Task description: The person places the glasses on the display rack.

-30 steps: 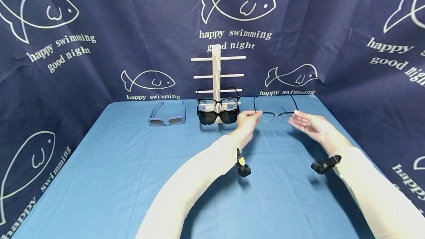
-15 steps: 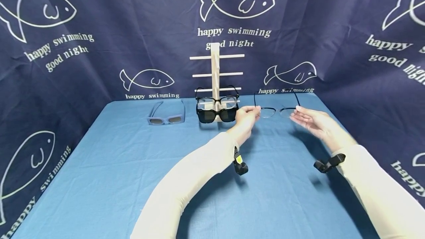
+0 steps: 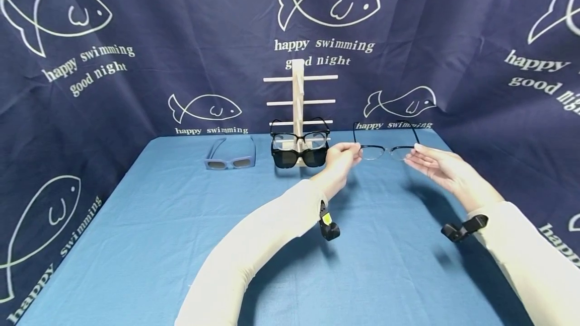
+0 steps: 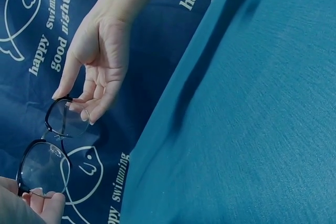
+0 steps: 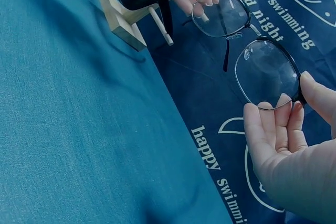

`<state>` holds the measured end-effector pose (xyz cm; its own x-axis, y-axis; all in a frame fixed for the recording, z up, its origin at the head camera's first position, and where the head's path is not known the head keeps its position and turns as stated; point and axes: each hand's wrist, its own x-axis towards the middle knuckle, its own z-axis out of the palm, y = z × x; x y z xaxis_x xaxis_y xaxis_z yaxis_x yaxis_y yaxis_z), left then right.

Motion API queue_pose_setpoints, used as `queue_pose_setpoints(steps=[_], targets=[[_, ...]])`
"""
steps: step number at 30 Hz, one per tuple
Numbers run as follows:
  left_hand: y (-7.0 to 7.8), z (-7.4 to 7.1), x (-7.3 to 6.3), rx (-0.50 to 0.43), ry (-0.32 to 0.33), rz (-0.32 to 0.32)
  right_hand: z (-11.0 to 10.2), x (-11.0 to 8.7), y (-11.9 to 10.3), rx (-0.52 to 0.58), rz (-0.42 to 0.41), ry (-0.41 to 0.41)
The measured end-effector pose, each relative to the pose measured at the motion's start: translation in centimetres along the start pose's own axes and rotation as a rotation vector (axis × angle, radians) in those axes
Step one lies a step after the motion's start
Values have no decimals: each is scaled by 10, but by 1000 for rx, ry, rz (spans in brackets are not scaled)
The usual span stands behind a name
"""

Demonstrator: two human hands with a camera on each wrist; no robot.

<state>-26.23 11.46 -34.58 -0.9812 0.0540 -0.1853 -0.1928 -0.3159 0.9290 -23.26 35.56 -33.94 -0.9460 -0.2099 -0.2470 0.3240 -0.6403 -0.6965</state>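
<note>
A pair of half-rim eyeglasses [image 3: 372, 153] with dark brows and clear lenses is held above the table, its temples unfolded and pointing away. My left hand [image 3: 335, 166] pinches the frame's left end, while my right hand [image 3: 446, 171] pinches the right end. In the right wrist view, the right thumb is on the dark upper rim of the eyeglasses [image 5: 268, 72] and the fingers lie along the lower rim. The left wrist view shows the right hand [image 4: 105, 51] across from the left hand [image 4: 31, 208], which is partly cut off.
Left of the hands, a wooden display stand [image 3: 297, 84] with several rods bears black-framed glasses [image 3: 299, 136] above black sunglasses [image 3: 286, 158]. Blue-framed sunglasses [image 3: 230, 163] lie farther left on the blue tablecloth [image 3: 149, 235]. A dark blue fish-print curtain [image 3: 204, 54] encloses the table's back and sides.
The eyeglasses have risen a little and shifted slightly right, with both hands still holding their ends. The stand and other glasses stay in place; the head view has shifted slightly.
</note>
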Motion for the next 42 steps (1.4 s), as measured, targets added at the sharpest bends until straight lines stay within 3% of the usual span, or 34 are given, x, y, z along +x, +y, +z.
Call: queue_pose_setpoints(steps=[13,27,42], targets=[[1,-5,-4,29,-14,42,2,-5,3,23,-4,-46],[6,-14,-9,2,-40,52,4,-6,7,16,-34,-166],[15,-20,-18,12,-96,96,10,-15,8,26,-19,-207]])
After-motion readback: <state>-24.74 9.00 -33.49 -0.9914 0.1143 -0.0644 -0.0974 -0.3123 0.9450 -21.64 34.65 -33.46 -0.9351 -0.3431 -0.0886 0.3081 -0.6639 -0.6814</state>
